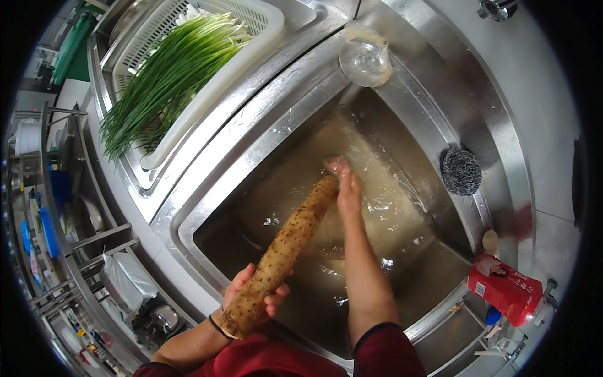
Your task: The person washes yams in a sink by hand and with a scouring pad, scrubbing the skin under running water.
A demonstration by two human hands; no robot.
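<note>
A long, thick brown root (282, 249), like a yam, slants over a stainless steel sink (235, 174) that holds cloudy water. Its near end lies in my left hand (256, 292), whose fingers wrap around it from below. Beside the far end is my right hand (347, 181), blurred, with its fingertips at the water (325, 127). Whether that hand touches the root's tip cannot be told. A dark band circles my left wrist.
Scallions (183, 80) lie in a white plastic basket (212, 94) at the upper left. Along the sink's rim are a clear bowl-like container (366, 61), a steel wool scourer (461, 171) and a red pouch (506, 288). Metal shelving (77, 264) stands at the left.
</note>
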